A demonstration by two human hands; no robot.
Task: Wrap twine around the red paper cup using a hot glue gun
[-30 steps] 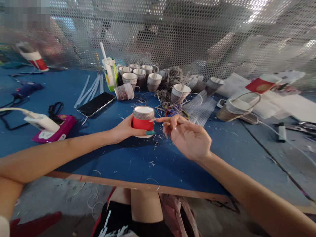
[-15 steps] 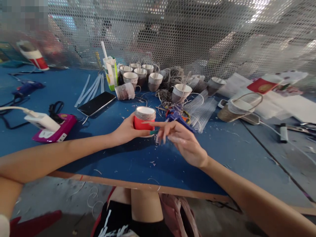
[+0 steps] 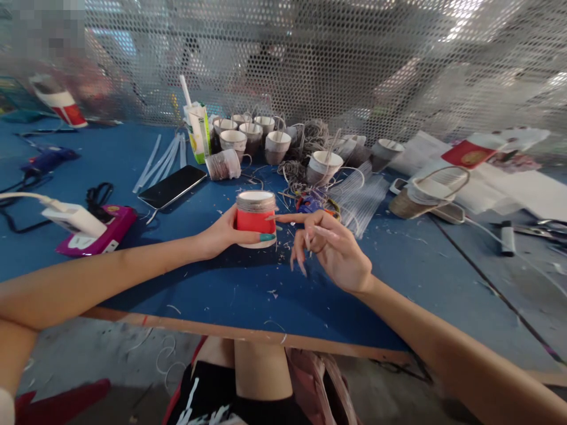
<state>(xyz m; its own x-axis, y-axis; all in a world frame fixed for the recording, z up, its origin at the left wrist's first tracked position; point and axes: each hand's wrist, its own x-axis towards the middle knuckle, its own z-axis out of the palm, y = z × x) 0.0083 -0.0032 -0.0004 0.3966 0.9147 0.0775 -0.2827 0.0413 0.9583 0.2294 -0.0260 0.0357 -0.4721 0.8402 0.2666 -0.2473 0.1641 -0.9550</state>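
My left hand (image 3: 218, 237) is closed around the side of a white cup (image 3: 256, 221) with a red band and grey cord wound below its rim. The cup is upright, its white mouth facing up, and the thumb with a green nail lies across its front. To the right, my right hand (image 3: 339, 251) has its fingers apart and index finger stretched out to the red band. I see nothing in it; whether the fingertip touches the band I cannot tell. Behind that hand lies a blue glue gun (image 3: 309, 204), partly hidden.
Several cord-wrapped cups (image 3: 233, 140) and tangled grey cord (image 3: 313, 133) stand along the mesh panel (image 3: 283, 59). Clear glue sticks (image 3: 365, 198) and a small basket (image 3: 414, 198) lie to the right. A phone (image 3: 172, 188) and a purple power strip (image 3: 121, 224) are on the left.
My left hand and the cup have shifted slightly left. The right hand has drawn back a little to the right, its lower fingers spreading away from the cup.
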